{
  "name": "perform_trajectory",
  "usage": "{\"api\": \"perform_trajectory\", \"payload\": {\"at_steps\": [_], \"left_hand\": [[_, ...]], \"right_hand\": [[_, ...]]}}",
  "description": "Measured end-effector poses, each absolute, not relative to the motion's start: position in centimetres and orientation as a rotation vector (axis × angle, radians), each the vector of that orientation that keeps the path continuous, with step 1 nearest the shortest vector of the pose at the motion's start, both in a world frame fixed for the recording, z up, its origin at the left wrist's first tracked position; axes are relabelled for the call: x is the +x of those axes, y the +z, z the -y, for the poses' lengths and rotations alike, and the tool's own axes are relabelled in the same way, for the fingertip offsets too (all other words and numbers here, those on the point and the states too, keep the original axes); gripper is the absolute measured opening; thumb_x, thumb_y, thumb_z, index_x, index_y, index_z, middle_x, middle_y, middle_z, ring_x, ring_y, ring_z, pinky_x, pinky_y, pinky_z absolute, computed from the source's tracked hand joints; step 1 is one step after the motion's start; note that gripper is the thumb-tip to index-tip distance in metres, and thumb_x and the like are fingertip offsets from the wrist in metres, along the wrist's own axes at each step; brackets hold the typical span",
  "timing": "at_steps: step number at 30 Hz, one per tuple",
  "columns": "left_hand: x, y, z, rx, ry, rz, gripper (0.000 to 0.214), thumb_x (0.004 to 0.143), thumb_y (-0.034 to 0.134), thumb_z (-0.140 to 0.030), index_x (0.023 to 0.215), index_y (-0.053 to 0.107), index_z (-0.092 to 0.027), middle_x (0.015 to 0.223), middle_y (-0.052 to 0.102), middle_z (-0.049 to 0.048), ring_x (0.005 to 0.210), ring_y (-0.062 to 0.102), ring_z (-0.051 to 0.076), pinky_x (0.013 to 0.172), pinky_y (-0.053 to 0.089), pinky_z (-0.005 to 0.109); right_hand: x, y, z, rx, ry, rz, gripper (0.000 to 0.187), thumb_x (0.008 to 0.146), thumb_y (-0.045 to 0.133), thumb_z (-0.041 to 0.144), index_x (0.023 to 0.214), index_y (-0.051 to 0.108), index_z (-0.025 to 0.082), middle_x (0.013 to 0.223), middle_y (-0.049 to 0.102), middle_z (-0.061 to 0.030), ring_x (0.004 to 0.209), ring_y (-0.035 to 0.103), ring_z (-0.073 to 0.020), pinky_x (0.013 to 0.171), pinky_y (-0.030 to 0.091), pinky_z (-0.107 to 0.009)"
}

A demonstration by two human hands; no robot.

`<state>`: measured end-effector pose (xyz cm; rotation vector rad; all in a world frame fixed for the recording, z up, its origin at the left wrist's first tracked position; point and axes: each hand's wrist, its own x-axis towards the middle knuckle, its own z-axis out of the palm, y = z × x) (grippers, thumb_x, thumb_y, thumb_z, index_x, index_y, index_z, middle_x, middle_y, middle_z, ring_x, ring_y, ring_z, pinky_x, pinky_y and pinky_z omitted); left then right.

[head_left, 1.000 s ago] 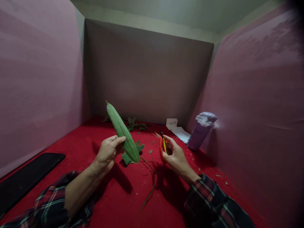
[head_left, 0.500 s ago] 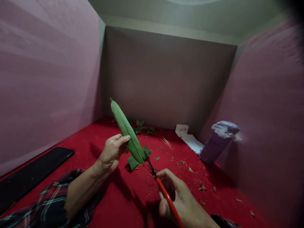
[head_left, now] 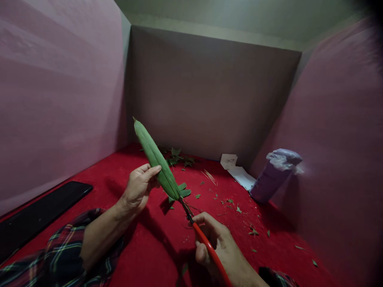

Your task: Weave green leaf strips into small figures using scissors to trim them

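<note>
A long green leaf (head_left: 154, 155) with lengthwise ridges slants up and to the left. My left hand (head_left: 140, 187) pinches its middle between thumb and fingers. Closed around red-handled scissors (head_left: 206, 241) is my right hand (head_left: 220, 243). The dark blades meet the leaf's lower end; whether they are apart there I cannot tell. Just behind that end lie cut green leaf pieces (head_left: 184, 190) on the red cloth (head_left: 143, 255).
A dark flat object (head_left: 44, 217) lies at the left. Leafy sprigs (head_left: 176, 155), thin sticks (head_left: 209, 176) and white papers (head_left: 241, 177) are toward the back. A purple container (head_left: 271, 179) with clear plastic leans at the right. Leaf scraps (head_left: 238, 209) dot the cloth. Pink panels (head_left: 62, 91) flank the area.
The leaf and both hands have shifted slightly up and left. The scissor blades now meet the leaf's bottom tip. A green scrap shows on the cloth near the bottom.
</note>
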<state>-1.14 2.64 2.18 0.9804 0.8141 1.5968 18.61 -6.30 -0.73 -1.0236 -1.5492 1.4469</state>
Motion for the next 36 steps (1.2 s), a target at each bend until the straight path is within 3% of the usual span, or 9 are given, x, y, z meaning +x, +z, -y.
{"api": "perform_trajectory", "payload": {"at_steps": [10,23,33,36], "left_hand": [[-0.78,1.76,-2.43,0.968,1.567,-0.787,0.016,0.063,0.069,-0.023,0.071,0.062,-0.011,0.060,0.064,0.0016,0.047,0.055,0.010,0.043,0.041,0.019],[-0.70,1.53,-2.40,0.966,1.550,-0.753,0.016,0.066,0.067,-0.021,0.076,0.063,-0.010,0.064,0.065,0.0031,0.050,0.057,0.011,0.047,0.045,0.021],[-0.50,1.48,-2.33,0.947,1.575,-0.767,0.017,0.063,0.069,-0.022,0.073,0.063,-0.011,0.060,0.065,0.0024,0.049,0.056,0.011,0.045,0.044,0.021],[-0.45,1.53,-2.29,0.944,1.590,-0.773,0.018,0.062,0.070,-0.023,0.073,0.062,-0.011,0.060,0.065,0.0022,0.048,0.056,0.011,0.044,0.044,0.020]], "right_hand": [[18.62,-1.44,6.22,-0.964,1.469,1.571,0.051,0.065,0.067,0.056,0.089,0.047,0.017,0.053,0.043,0.0099,0.040,0.027,-0.0007,0.038,0.023,-0.014],[18.38,-1.21,6.33,-0.895,1.565,1.462,0.060,0.057,0.069,0.061,0.091,0.045,0.018,0.053,0.044,0.0111,0.036,0.026,0.0010,0.035,0.022,-0.013],[18.61,-1.63,6.07,-0.857,1.539,1.530,0.051,0.066,0.067,0.055,0.092,0.044,0.017,0.054,0.042,0.0107,0.040,0.024,0.0002,0.037,0.021,-0.012],[18.52,-1.55,6.11,-0.856,1.529,1.540,0.055,0.064,0.065,0.060,0.092,0.044,0.017,0.053,0.041,0.0110,0.038,0.025,0.0001,0.037,0.021,-0.013]]}}
